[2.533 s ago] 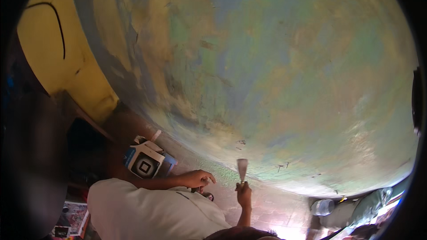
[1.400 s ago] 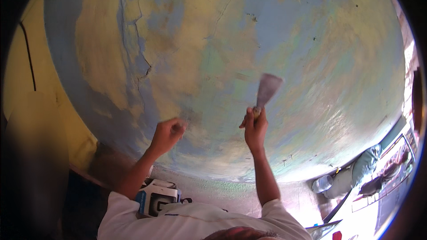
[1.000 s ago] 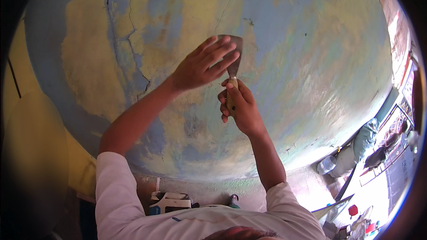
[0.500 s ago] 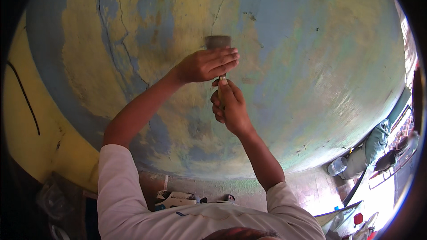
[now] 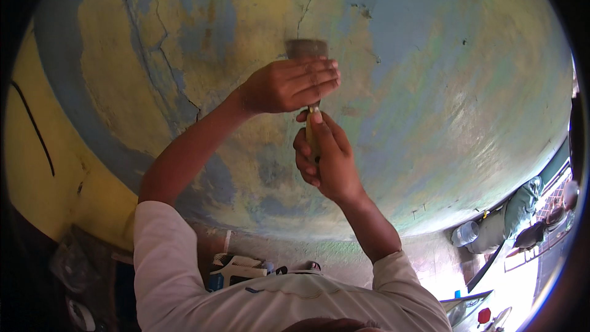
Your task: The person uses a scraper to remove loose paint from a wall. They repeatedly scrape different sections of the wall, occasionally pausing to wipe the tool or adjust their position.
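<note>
A putty knife (image 5: pixel 307 47) with a wide metal blade is up against a wall (image 5: pixel 424 123) of patchy yellow, blue and green paint. Its pale handle is wrapped in the fingers of my right hand (image 5: pixel 329 152), thumb lying along it. My left hand (image 5: pixel 298 85) lies across the blade with its fingers stretched out, covering the middle of the tool. Just above the blade edge a thin crack (image 5: pixel 311 1) runs upward. Longer cracks (image 5: pixel 161 49) run down the wall to the left.
A cardboard box (image 5: pixel 239 268) stands on the floor at the wall's foot. At the right lie a clear plastic container (image 5: pixel 465 233) and a stuffed sack (image 5: pixel 491 233). A dark cable (image 5: pixel 35 129) hangs on the yellow wall at left.
The putty knife and both hands have moved slightly up and to the right relative to the wall's cracks. The view has shifted a little. My grip looks the same.
</note>
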`<state>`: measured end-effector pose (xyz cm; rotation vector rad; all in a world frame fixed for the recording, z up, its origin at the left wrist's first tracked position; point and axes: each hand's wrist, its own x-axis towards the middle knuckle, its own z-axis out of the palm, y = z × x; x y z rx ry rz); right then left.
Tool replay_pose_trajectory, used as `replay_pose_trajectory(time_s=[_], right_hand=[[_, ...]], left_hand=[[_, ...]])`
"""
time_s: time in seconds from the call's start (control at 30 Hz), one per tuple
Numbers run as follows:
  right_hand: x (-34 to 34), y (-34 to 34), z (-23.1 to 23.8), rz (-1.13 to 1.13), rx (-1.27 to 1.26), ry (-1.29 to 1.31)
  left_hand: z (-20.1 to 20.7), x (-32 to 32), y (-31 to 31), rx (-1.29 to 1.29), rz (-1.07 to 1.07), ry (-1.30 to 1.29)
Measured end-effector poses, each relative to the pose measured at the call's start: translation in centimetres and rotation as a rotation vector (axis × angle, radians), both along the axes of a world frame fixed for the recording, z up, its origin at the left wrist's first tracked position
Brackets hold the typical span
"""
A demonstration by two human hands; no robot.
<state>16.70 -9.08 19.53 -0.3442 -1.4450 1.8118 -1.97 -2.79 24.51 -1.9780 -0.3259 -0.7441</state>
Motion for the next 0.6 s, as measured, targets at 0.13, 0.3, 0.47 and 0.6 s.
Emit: replay_pose_trajectory(time_s=[0.13, 0.3, 0.47, 0.6], right_hand=[[0.0, -0.2, 0.1, -0.012, 0.023, 0.056], [-0.1, -0.3, 0.0, -0.022, -0.035, 0.042], [0.0, 0.4, 0.6, 0.006, 0.049, 0.081], [0.2, 0.4, 0.4, -0.010, -0.055, -0.035]], left_hand=[[0.3, 0.4, 0.0, 0.013, -0.009, -0.010], [0.5, 0.7, -0.1, -0.031, -0.032, 0.029], [1.6, 0.6, 0.5, -0.027, 0.018, -0.046], [1.2, 0.7, 0.7, 0.059, -0.078, 0.138]])
